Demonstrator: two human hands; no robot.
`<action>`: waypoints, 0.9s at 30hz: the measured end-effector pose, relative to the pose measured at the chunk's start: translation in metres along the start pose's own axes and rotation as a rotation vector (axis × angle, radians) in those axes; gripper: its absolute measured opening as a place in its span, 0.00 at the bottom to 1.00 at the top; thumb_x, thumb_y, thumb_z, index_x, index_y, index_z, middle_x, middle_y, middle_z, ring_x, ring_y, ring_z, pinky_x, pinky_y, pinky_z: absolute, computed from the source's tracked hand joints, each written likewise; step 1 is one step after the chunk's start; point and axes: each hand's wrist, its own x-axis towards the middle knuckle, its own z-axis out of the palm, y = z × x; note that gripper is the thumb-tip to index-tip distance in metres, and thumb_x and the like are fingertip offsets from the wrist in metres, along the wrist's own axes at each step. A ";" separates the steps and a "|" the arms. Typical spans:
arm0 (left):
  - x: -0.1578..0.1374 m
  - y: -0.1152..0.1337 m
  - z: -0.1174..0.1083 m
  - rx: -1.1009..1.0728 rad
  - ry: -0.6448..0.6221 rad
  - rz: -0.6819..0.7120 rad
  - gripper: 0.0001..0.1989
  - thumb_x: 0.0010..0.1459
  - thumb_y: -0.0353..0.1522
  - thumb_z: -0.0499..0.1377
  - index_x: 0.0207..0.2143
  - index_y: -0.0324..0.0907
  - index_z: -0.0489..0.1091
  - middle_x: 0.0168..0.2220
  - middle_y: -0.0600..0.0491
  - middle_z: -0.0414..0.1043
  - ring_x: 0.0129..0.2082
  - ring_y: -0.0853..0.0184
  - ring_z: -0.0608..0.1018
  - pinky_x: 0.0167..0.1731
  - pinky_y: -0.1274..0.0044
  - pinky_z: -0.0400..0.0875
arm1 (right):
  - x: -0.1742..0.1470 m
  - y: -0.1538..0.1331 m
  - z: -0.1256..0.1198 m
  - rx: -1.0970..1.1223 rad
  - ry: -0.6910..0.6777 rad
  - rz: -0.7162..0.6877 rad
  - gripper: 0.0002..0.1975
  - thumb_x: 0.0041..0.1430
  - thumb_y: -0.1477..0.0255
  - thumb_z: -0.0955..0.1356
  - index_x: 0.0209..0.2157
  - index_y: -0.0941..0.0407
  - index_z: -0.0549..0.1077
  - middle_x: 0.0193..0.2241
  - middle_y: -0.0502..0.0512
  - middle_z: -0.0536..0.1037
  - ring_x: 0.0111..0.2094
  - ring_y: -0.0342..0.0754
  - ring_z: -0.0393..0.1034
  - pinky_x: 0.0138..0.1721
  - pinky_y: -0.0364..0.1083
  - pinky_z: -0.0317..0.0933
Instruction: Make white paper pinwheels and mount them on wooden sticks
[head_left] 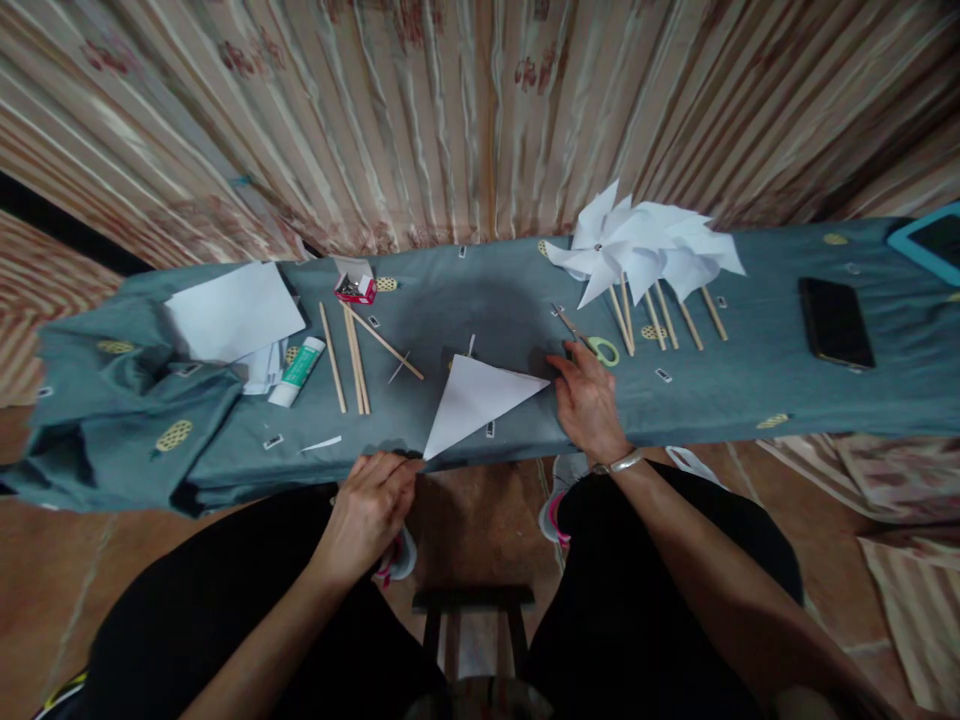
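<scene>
A sheet of white paper (480, 400), folded into a triangle, lies on the cloth-covered table in front of me. At its lower left corner, by the table's front edge, my left hand (379, 505) has its fingers closed together on the paper's tip. My right hand (589, 400) rests on the cloth just beyond the paper's right corner, fingers bent and apart, holding nothing that I can see. Right behind that hand lie scissors (602, 350) with light green handles, partly covered by its fingers.
White paper pinwheels (637, 250) on sticks lie at the back right, left of a black phone (835, 322) and a blue-framed device (930, 245). Leftward are wooden sticks (354, 360), a small red-and-white box (355, 282) of metal bits, a glue stick (298, 371) and paper sheets (236, 310).
</scene>
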 end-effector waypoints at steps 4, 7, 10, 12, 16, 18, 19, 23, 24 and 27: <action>-0.015 0.008 0.009 -0.500 0.006 -0.476 0.14 0.61 0.40 0.58 0.44 0.43 0.76 0.40 0.48 0.80 0.41 0.61 0.80 0.43 0.69 0.73 | 0.007 -0.006 -0.005 0.076 0.013 -0.012 0.19 0.67 0.69 0.57 0.53 0.57 0.71 0.60 0.67 0.67 0.63 0.58 0.60 0.60 0.60 0.58; -0.010 0.018 0.017 -0.951 0.037 -0.873 0.23 0.53 0.47 0.63 0.44 0.40 0.75 0.40 0.46 0.81 0.40 0.58 0.82 0.44 0.69 0.75 | 0.012 -0.017 -0.006 0.128 -0.105 -0.095 0.22 0.66 0.61 0.62 0.56 0.56 0.69 0.62 0.66 0.65 0.64 0.60 0.58 0.60 0.62 0.57; 0.003 0.023 0.021 -1.262 0.075 -1.092 0.25 0.49 0.48 0.66 0.39 0.35 0.75 0.41 0.41 0.80 0.40 0.58 0.82 0.41 0.71 0.76 | 0.020 -0.032 -0.002 0.139 -0.248 -0.160 0.26 0.60 0.59 0.68 0.57 0.56 0.68 0.64 0.68 0.62 0.66 0.63 0.54 0.60 0.64 0.55; 0.012 0.026 0.022 -1.394 0.070 -1.162 0.22 0.51 0.46 0.66 0.35 0.33 0.76 0.38 0.40 0.81 0.38 0.59 0.83 0.38 0.73 0.77 | 0.025 -0.041 0.001 0.160 -0.301 -0.165 0.24 0.57 0.64 0.70 0.54 0.55 0.70 0.64 0.69 0.62 0.66 0.63 0.54 0.60 0.65 0.54; 0.022 0.029 0.022 -1.548 0.065 -1.268 0.16 0.61 0.40 0.59 0.34 0.34 0.75 0.34 0.41 0.81 0.34 0.61 0.84 0.35 0.75 0.77 | 0.034 -0.049 0.000 0.339 -0.332 -0.125 0.12 0.53 0.74 0.70 0.41 0.55 0.75 0.61 0.66 0.67 0.63 0.58 0.60 0.60 0.62 0.55; 0.026 0.032 0.020 -1.579 0.058 -1.285 0.16 0.64 0.39 0.56 0.34 0.35 0.75 0.33 0.42 0.81 0.33 0.61 0.84 0.34 0.75 0.77 | 0.034 -0.049 -0.007 0.438 -0.321 -0.110 0.07 0.53 0.76 0.69 0.35 0.55 0.75 0.60 0.64 0.69 0.62 0.56 0.63 0.61 0.59 0.56; 0.028 0.033 0.018 -1.584 0.054 -1.274 0.16 0.64 0.39 0.55 0.35 0.35 0.75 0.33 0.42 0.81 0.33 0.61 0.84 0.34 0.75 0.77 | 0.033 -0.048 -0.011 0.475 -0.309 -0.106 0.05 0.53 0.76 0.68 0.33 0.54 0.74 0.60 0.63 0.69 0.62 0.55 0.63 0.61 0.58 0.56; 0.046 0.035 0.006 -1.567 0.014 -1.172 0.13 0.60 0.38 0.61 0.36 0.34 0.76 0.33 0.42 0.81 0.32 0.61 0.84 0.34 0.75 0.79 | 0.025 -0.043 -0.033 0.559 -0.230 -0.107 0.02 0.55 0.74 0.68 0.31 0.52 0.74 0.61 0.57 0.68 0.63 0.53 0.62 0.62 0.58 0.55; 0.053 0.035 0.004 -1.559 0.009 -1.158 0.12 0.58 0.36 0.63 0.35 0.34 0.76 0.32 0.42 0.81 0.32 0.61 0.84 0.33 0.76 0.79 | 0.024 -0.041 -0.037 0.563 -0.208 -0.108 0.03 0.55 0.74 0.68 0.31 0.52 0.74 0.61 0.56 0.68 0.63 0.53 0.61 0.63 0.58 0.55; 0.075 0.031 0.001 -1.515 -0.022 -1.132 0.07 0.53 0.30 0.67 0.31 0.33 0.76 0.31 0.43 0.81 0.29 0.64 0.83 0.30 0.79 0.78 | 0.023 -0.037 -0.046 0.528 -0.157 -0.093 0.05 0.54 0.75 0.67 0.31 0.52 0.74 0.61 0.54 0.68 0.64 0.53 0.59 0.65 0.59 0.52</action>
